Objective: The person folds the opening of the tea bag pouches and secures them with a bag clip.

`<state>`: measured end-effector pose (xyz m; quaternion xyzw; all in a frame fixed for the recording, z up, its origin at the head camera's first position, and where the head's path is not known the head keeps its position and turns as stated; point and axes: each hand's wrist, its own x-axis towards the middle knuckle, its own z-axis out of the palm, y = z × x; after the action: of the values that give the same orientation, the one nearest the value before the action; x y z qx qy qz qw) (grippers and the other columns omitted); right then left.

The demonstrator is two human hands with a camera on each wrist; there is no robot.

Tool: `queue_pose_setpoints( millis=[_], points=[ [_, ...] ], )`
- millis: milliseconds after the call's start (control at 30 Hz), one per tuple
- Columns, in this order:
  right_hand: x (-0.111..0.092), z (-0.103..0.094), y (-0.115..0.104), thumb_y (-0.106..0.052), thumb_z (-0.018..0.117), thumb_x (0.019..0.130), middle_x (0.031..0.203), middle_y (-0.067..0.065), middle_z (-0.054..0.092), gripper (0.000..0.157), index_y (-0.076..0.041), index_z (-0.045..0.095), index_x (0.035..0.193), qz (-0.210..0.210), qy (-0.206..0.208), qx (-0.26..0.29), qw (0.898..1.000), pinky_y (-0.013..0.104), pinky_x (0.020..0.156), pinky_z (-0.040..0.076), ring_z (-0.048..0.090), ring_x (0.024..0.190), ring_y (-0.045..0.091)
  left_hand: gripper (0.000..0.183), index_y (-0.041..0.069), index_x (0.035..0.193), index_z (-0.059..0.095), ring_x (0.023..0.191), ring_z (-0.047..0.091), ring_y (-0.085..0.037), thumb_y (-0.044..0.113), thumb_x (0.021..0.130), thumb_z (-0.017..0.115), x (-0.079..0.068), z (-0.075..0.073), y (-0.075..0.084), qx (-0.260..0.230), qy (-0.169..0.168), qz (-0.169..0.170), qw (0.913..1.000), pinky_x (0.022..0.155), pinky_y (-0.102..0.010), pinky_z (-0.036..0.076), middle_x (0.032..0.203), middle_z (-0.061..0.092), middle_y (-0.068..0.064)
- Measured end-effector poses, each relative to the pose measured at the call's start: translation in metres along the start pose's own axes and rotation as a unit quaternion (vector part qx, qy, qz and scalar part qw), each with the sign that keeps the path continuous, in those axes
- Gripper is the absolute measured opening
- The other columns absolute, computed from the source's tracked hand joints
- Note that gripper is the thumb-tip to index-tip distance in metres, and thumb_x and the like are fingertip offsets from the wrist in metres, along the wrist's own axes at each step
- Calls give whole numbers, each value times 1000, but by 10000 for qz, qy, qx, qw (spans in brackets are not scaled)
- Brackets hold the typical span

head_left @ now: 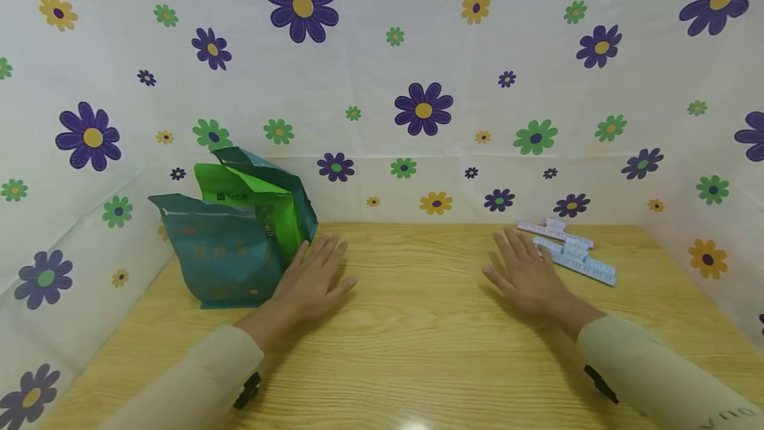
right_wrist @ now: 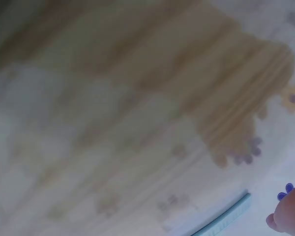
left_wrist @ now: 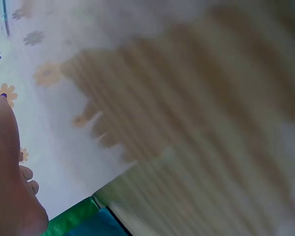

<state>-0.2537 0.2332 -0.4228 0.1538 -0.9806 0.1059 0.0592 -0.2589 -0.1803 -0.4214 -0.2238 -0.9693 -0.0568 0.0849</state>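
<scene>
My left hand (head_left: 313,284) is open, palm down with fingers spread, beside the right edge of several standing pouches. The front pouch is teal (head_left: 221,251), with a bright green pouch (head_left: 251,184) behind it and another teal pouch (head_left: 307,198) at the back. On the right, my right hand (head_left: 525,277) is open too, thumb pointing inward, and overlaps the left end of a light blue ruler-like bag clip (head_left: 575,257). A pinkish clip (head_left: 555,227) lies behind the blue one. In the right wrist view the blue clip (right_wrist: 226,216) shows near the fingers. Neither hand holds anything.
All of this rests on a light wood-grain table (head_left: 412,324). A white cloth (head_left: 364,78) printed with purple, green and yellow flowers rises behind the table and along both sides. The pouches stand at the left rear, the clips lie at the right rear.
</scene>
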Motion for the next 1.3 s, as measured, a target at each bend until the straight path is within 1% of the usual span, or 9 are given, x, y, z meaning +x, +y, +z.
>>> queue_pose_setpoints(
  millis=[100,233,433,600,700,833,900,1100,1300],
  points=[
    [3,1,-5,-57,31,104,166,21,8,79,-3,15,159,15,-13,74,10000,71,116,9,10,151,47,75,9,157,30,153,19,-31,57,101,42,-6,-3,-1,33,46,70,10000,123,-58,10,165,23,-12],
    [8,1,-12,-59,29,104,167,20,7,80,-5,14,160,23,-27,197,9998,71,116,9,11,151,46,72,7,155,34,152,22,-32,54,101,45,-13,-8,-2,68,250,187,9995,123,-58,11,164,26,-13],
    [16,3,-22,-56,34,104,167,19,8,78,-5,16,159,-46,71,267,9996,68,116,13,15,150,46,67,4,152,39,147,34,-32,48,101,49,-20,-13,-5,187,755,546,9955,121,-56,21,158,38,-14],
    [20,6,-31,-56,35,104,166,20,12,77,-5,17,159,-159,127,274,9994,69,115,16,17,149,46,64,1,146,46,136,46,-34,42,98,57,-26,-19,-8,99,1342,832,9874,117,-51,31,148,49,-15],
    [23,7,-36,-57,35,103,166,19,13,78,-5,18,159,-237,167,312,9991,68,114,18,18,149,45,62,1,144,48,130,50,-33,43,99,56,-29,-21,-12,-24,1799,1060,9780,113,-50,36,144,53,-15],
    [26,8,-44,-58,37,103,166,16,15,78,-7,18,159,-336,195,316,9987,68,113,20,20,148,44,63,-2,138,53,123,54,-35,50,104,41,-30,-23,-17,-81,2434,1415,9595,106,-51,42,136,58,-17],
    [28,10,-47,-58,36,102,166,16,16,78,-8,18,159,-396,201,253,9987,68,113,21,22,148,44,66,-4,134,56,120,56,-36,52,105,36,-31,-24,-20,-62,2681,1546,9509,103,-51,43,131,60,-18],
    [31,15,-59,-61,34,102,165,16,20,79,-9,19,159,-531,235,253,9980,68,112,23,24,147,44,62,-7,125,60,111,59,-37,48,104,40,-34,-28,-26,-162,3218,1778,9298,99,-49,44,123,63,-20],
    [34,16,-74,-61,35,102,164,15,21,78,-10,19,159,-590,212,339,9975,66,113,23,26,146,41,57,-7,121,61,109,59,-37,44,103,45,-40,-32,-32,-249,3581,1843,9150,99,-44,41,118,64,-20]
  ],
)
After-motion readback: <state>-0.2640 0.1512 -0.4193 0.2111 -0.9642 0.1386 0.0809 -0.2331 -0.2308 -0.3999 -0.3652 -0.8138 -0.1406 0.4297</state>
